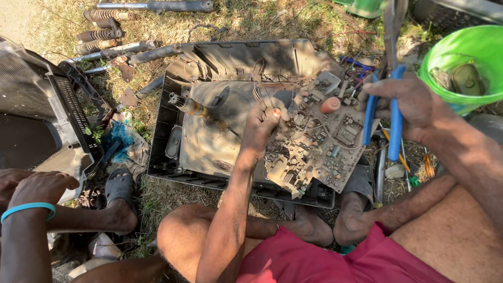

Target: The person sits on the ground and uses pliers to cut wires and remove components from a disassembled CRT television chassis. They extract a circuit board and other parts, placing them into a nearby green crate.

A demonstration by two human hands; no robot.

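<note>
Black plastic casing (173,152) lies on the grass, carrying a dusty circuit board (314,144). Left hand (264,123) pinches a component on the board's left edge. Right hand (414,107), fingers closed, grips blue-handled pliers (395,112) beside a green bucket (445,57).

Outdoors, bright sun on dry grass (251,21); perhaps bare dirt (13,18) far left.

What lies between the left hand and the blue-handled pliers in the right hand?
In the head view, the dusty circuit board spans that stretch between left hand and pliers, with an orange cylindrical part standing on it.
</note>
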